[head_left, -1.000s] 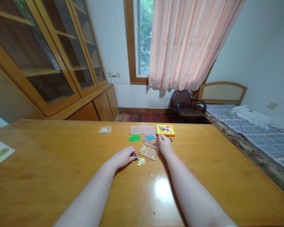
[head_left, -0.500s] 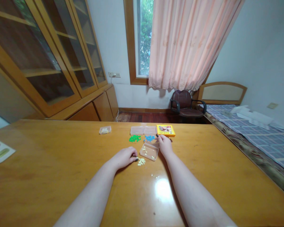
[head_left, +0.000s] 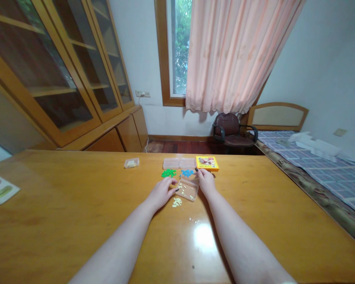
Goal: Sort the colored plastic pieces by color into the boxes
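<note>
A small clear plastic box [head_left: 187, 197] sits open in front of me, its raised lid tilted towards the far side. Several cream-coloured pieces lie inside it. At its left edge is my left hand [head_left: 163, 192], thumb and fingers apart, with no piece visible between them. My right hand [head_left: 206, 182] is at the box's upper right, fingers bent and closed at the lid's edge; the exact grip is partly hidden. Just in front of the box lies a small pile of cream pieces [head_left: 176, 202].
Behind the box lie green pieces [head_left: 168, 173] and blue pieces [head_left: 187, 173]. Dark brown pieces are partly hidden by my right hand. Farther back are an open clear case [head_left: 171, 163], a yellow box [head_left: 207, 163] and a small clear container [head_left: 131, 163]. A white object [head_left: 1, 189] stands far left.
My left hand has moved from the cream pile up and right to the left edge of the clear box, and its fingers have spread. My right hand stays in place.
</note>
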Motion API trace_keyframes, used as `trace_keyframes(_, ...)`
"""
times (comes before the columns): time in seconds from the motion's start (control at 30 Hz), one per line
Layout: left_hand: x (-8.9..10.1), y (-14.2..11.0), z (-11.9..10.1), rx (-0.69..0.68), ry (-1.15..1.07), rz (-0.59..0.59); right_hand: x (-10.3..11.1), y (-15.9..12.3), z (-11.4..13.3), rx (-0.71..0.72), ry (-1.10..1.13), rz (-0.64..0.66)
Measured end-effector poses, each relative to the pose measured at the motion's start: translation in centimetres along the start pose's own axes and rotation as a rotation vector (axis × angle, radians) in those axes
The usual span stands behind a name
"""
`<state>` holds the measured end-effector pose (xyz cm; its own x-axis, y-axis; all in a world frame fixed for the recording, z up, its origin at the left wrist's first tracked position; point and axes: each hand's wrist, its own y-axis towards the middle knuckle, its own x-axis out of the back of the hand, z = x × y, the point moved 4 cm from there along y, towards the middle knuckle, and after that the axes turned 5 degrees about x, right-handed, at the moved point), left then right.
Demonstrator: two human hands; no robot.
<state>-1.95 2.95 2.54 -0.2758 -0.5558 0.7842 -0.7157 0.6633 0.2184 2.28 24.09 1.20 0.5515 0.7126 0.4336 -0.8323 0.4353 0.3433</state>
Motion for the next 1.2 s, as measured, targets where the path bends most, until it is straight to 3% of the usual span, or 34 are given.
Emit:
trace_keyframes(0.17, 0.8, -0.9, -0.3, -0.049, 0.095, 0.234, -0.1, 0.2, -0.7, -0.026, 0.036, -0.014)
trace_keyframes(0.43, 0.6, -1.1, -0.3, -0.019, 0.11, 0.334, -0.4, 0.2, -1.0, -0.025, 0.059, -0.001)
trace_keyframes(0.53, 0.4, -1.1, -0.1, -0.001, 0.126, 0.334, -0.9, 0.2, -1.2, -0.074, 0.091, 0.03)
trace_keyframes(0.7, 0.5, -1.2, 0.1, 0.04, 0.137, 0.322, -1.6, 0.1, -1.2, -0.086, 0.133, 0.21)
trace_keyframes(0.8, 0.9, -1.1, 0.0, 0.043, 0.097, 0.268, -1.5, 0.0, -1.1, -0.084, 0.172, 0.18)
trace_keyframes(0.9, 1.5, -0.8, -0.5, 0.016, 0.022, 0.144, -1.8, -0.3, -0.7, -0.114, 0.316, 0.134)
trace_keyframes(1.03, 1.9, -0.5, -1.0, 0.005, -0.027, -0.028, -3.1, -0.7, -0.1, -0.149, 0.492, 0.229)
trace_keyframes(1.2, 1.5, -0.5, -1.0, -0.003, -0.004, 0.017, -2.7, -0.6, 0.2, -0.117, 0.482, 0.202)
